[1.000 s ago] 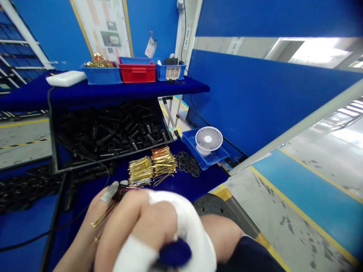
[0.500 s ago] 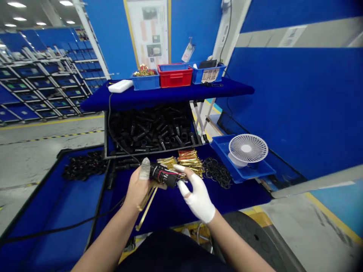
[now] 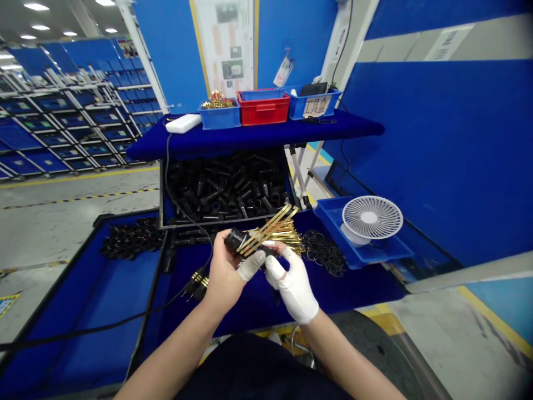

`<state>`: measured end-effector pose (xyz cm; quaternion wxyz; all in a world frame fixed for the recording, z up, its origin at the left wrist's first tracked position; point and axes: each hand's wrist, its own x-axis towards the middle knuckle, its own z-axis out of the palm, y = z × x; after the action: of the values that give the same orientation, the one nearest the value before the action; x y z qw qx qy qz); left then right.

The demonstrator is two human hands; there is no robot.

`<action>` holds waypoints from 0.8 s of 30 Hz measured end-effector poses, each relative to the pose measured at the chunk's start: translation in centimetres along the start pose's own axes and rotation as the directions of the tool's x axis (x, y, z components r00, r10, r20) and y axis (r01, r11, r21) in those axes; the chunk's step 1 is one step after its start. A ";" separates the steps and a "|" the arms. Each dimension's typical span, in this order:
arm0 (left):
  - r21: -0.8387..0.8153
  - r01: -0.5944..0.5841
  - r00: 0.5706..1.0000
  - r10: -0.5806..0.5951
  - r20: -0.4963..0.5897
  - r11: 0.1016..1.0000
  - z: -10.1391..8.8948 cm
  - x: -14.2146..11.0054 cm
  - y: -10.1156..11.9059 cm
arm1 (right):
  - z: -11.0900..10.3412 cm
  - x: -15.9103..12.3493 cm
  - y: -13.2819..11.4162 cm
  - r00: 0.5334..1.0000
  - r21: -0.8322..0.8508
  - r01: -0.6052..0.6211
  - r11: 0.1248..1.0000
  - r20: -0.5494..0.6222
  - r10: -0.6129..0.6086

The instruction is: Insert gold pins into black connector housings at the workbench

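Observation:
My left hand (image 3: 228, 272), with a whitish covering on the thumb, is closed around a black ribbed cylindrical part (image 3: 235, 239). Long thin gold-coloured metal strips (image 3: 272, 226) lie across the part and stick out up to the right. My right hand (image 3: 293, 286), in a white glove with some bare fingertips, grips the part's other end, which the fingers mostly hide. Behind the hands lies a pile of gold-coloured strips (image 3: 293, 236). A heap of thin black rings (image 3: 323, 254) sits to its right. Black pieces with gold bands (image 3: 199, 282) lie left of my left hand.
A tray of black tubular parts (image 3: 225, 186) stands behind, under a blue shelf (image 3: 258, 132) with a red bin (image 3: 264, 111) and blue bins. A white fan (image 3: 370, 218) stands in a blue tray at right. A black cable (image 3: 120, 323) crosses the left side.
The view has swung left and steadied. The held part has turned in my hands, so the gold strips now point up and right instead of down. My right hand has closed in on its end.

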<state>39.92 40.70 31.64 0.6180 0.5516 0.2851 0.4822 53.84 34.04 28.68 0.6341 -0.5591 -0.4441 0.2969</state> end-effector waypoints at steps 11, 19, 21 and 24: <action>0.131 0.037 0.991 -0.053 0.125 0.991 -1.0 -1.2 -1.9 | -0.8 1.3 -2.8 0.986 -0.196 0.158 0.968 -0.014 -0.164; 0.001 0.179 0.962 -0.176 0.207 0.984 -2.1 -1.3 -2.2 | 0.3 2.7 -1.6 0.996 -0.137 0.036 0.990 0.089 -0.024; -0.035 0.228 0.967 -0.222 0.126 0.973 -2.1 -1.0 -2.4 | 1.2 2.8 -0.8 0.995 -0.081 -0.035 0.996 0.095 0.043; -0.059 0.223 0.973 -0.226 -0.038 0.973 -2.0 -0.3 -2.5 | 2.6 2.4 0.2 0.997 -0.010 -0.073 0.997 0.036 0.074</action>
<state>38.70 41.45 28.71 0.6769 0.4878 0.3462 0.4290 52.57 37.34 29.03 0.6121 -0.5721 -0.4360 0.3285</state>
